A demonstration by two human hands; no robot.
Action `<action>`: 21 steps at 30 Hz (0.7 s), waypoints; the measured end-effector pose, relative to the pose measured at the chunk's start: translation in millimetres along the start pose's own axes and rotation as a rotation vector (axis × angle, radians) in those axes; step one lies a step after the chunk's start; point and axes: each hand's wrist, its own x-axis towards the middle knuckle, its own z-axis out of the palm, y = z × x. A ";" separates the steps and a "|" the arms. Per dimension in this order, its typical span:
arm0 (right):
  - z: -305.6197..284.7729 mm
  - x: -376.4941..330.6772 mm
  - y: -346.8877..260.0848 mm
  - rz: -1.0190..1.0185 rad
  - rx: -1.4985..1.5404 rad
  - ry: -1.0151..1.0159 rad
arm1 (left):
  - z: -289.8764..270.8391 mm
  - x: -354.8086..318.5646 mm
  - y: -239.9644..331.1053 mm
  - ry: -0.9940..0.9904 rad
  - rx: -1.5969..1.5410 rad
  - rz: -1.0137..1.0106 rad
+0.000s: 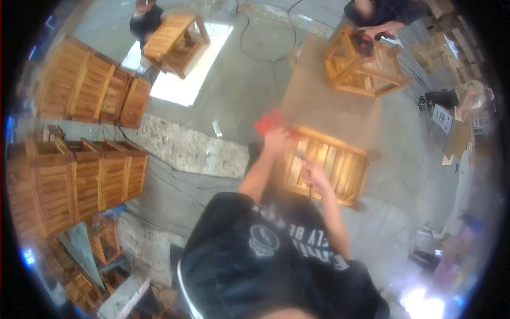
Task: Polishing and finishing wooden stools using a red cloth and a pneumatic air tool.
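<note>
A slatted wooden piece (345, 166) of yellow-brown wood, like a small stool or crate, lies in front of me. My left hand (274, 142) is at its far left corner, closed on a bright red object (270, 122) that is too blurred to name. Over the slats, my right hand (314, 174) is closed round a thin tool with a greyish tip (298, 154); a dark end shows below the fist. Whether the tip touches the wood I cannot tell.
Tall slatted wooden cabinets (79, 85) and open-topped wooden boxes (95, 181) line the left. A cardboard sheet (303, 90) lies beyond my piece. Two co-workers handle wooden frames (366, 69) and a stool (175, 42) at the back. A cable (243, 37) crosses the floor.
</note>
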 end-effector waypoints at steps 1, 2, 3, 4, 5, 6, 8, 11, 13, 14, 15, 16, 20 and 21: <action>-5.7 -10.1 1.6 -0.021 -0.070 0.046 | 4.1 0.9 9.1 0.086 0.024 0.000; -4.3 -19.1 -0.3 -0.040 -0.146 0.073 | 2.0 -5.5 15.0 0.182 0.062 -0.011; -6.2 -27.8 -4.6 -0.076 -0.127 0.075 | 22.6 -10.1 10.2 0.197 0.033 -0.155; -11.7 -36.1 -3.7 -0.049 -0.112 0.067 | 31.5 -15.3 11.2 0.125 0.138 -0.263; -16.6 -45.3 -3.2 -0.014 -0.093 0.066 | 30.2 -15.0 20.7 0.113 0.136 -0.226; -20.5 -48.4 -5.0 -0.032 -0.067 0.081 | 27.4 -14.1 26.9 0.149 0.206 -0.251; -26.6 -59.2 -9.9 -0.052 -0.059 0.064 | 23.4 -12.9 31.1 0.220 0.249 -0.259; -35.6 -55.5 -10.9 -0.093 -0.067 0.066 | 10.5 -4.1 27.4 0.287 0.073 -0.193; -39.7 -60.9 -14.8 -0.095 -0.044 0.078 | 2.1 6.9 31.9 0.198 -0.053 -0.335; -39.9 -62.7 -16.0 -0.086 -0.018 0.108 | -0.5 11.7 34.3 0.095 -0.198 -0.474; -39.2 -61.9 -13.9 -0.094 -0.033 0.083 | -2.2 14.1 36.8 0.122 -0.187 -0.480; -41.8 -62.5 -11.9 -0.080 -0.051 0.105 | -0.3 18.0 43.2 0.176 -0.222 -0.540; -36.2 -72.4 -17.7 -0.063 -0.130 0.114 | -23.8 30.1 60.3 0.175 -0.206 -0.667; -33.6 -73.7 -16.8 -0.054 -0.114 0.090 | -26.0 28.3 54.4 0.107 -0.074 -0.656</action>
